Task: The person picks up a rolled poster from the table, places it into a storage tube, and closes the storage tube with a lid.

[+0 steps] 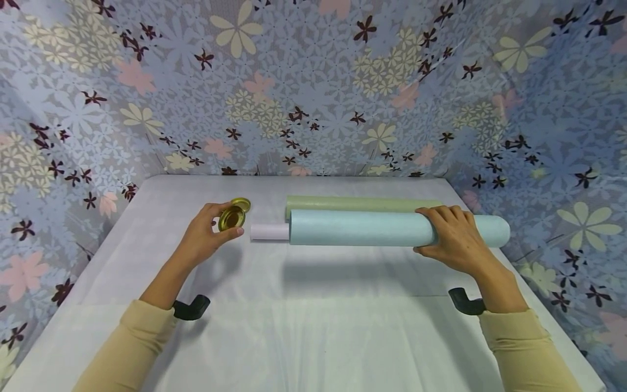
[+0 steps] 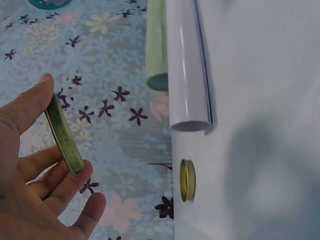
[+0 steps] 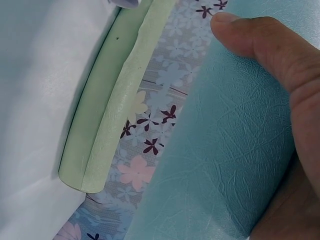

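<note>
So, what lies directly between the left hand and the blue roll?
In the head view, the end of the white roll shows between the left hand, which pinches a gold lid, and the blue roll.

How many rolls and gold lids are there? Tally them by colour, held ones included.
Light-blue roll: 1
Green roll: 1
Whitish roll: 1
Gold lids: 2
Total: 5
</note>
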Demonstrator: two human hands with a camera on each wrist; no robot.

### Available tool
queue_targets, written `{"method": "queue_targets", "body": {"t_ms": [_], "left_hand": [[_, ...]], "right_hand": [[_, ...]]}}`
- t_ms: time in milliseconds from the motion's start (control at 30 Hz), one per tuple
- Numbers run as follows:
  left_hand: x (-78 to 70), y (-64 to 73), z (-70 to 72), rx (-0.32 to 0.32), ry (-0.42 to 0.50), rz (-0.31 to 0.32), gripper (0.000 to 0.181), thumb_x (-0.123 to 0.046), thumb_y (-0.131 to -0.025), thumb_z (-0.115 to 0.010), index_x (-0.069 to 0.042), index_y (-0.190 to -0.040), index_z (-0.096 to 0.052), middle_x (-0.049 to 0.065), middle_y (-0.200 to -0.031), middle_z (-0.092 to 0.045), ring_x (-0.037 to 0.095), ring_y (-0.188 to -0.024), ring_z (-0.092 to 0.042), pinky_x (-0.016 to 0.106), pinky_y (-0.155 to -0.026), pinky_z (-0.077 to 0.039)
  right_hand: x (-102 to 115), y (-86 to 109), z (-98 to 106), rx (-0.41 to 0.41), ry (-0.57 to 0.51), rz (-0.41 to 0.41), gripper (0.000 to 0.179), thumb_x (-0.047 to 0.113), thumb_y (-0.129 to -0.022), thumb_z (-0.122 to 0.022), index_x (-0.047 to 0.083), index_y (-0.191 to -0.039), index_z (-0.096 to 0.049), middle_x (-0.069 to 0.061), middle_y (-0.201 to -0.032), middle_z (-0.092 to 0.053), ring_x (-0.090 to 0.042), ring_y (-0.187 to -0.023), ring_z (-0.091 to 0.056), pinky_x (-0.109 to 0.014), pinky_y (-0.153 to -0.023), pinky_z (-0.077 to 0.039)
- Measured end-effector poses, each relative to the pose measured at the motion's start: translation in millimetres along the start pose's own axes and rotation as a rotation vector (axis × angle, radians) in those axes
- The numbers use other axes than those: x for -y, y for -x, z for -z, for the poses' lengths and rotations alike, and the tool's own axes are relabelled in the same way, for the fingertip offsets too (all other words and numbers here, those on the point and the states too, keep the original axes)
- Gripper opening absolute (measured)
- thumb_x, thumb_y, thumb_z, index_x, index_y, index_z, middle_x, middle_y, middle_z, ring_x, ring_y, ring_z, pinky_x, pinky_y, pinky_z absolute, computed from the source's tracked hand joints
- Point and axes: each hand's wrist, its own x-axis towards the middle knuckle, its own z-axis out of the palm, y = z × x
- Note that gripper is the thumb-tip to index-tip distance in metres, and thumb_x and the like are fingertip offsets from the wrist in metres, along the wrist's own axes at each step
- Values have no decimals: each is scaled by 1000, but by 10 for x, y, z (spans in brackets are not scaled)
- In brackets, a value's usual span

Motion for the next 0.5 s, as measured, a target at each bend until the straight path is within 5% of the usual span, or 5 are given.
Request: {"method": "queue_targets", "body": {"t_ms": [500], "left_hand": [[-151,170,-93,-41,224,-77,69,-35,-84,-71,-11,-142,-41,11,-138,-45,31,-129,-43,49,-106,-35]], "right_hand": [[29,-10,7,-8,-2,6,81,27,-62,-86,14,-131,-48,-19,-121,-56,-44,-108,-46,-59,-90,-31]]}}
